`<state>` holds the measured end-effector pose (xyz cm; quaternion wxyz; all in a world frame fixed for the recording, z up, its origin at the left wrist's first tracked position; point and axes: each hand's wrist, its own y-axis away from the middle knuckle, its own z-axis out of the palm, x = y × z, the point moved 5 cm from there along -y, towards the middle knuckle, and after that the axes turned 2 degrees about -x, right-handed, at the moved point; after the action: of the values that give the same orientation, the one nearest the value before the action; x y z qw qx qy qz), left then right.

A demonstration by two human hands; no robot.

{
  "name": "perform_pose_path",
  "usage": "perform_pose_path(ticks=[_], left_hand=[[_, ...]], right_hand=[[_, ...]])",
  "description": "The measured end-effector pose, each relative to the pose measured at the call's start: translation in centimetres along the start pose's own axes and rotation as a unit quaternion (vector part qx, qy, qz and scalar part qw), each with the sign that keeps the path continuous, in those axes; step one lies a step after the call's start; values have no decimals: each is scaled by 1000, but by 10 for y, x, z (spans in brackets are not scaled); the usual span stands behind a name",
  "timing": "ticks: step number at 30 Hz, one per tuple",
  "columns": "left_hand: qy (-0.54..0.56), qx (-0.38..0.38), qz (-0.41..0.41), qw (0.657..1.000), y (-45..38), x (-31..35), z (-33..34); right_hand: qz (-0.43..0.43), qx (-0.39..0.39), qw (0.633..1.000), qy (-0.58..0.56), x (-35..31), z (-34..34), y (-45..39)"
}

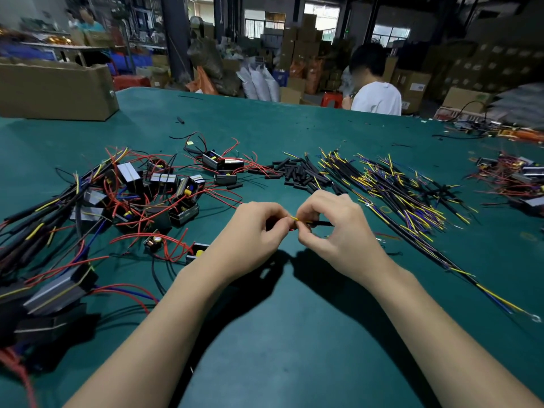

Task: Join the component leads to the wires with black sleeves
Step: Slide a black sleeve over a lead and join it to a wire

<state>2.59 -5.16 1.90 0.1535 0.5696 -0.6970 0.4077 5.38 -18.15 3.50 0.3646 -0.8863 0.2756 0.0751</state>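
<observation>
at centre frame the left hand pinches a lead end while the right hand pinches a yellow wire tip on a black-sleeved wire; this joint looks unfinished. many components at left and wires at right seem to remain. bare green mat lies below.

free: bare mat near | blocked: components left, wires right

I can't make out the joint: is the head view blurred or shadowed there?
Head view: both hands and the thin yellow wire tip look sharp; dark shadows fall on the green mat below them; the right edge is smeared; wide-angle bending at the borders.
</observation>
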Motion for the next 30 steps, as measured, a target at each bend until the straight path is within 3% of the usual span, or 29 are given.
perform_pose_path(ticks=[5, 10, 18, 22, 30], left_hand=[[59, 9, -48, 997, 0, -4, -4], [34, 38, -19, 999, 1, 0, -6], [3, 65, 55, 996, 4, 9, -11], [-34, 59, 98, 993, 4, 12, -11], [-83, 33, 109, 990, 5, 12, -9]], right_hand=[[15, 7, 1000, 0, 4, 2, -1], [123, 19, 981, -148, 12, 2, 1], [257, -38, 920, -294, 20, 8, 2], [263, -74, 905, -327, 20, 8, 3], [200, -101, 918, -328, 18, 8, 2]])
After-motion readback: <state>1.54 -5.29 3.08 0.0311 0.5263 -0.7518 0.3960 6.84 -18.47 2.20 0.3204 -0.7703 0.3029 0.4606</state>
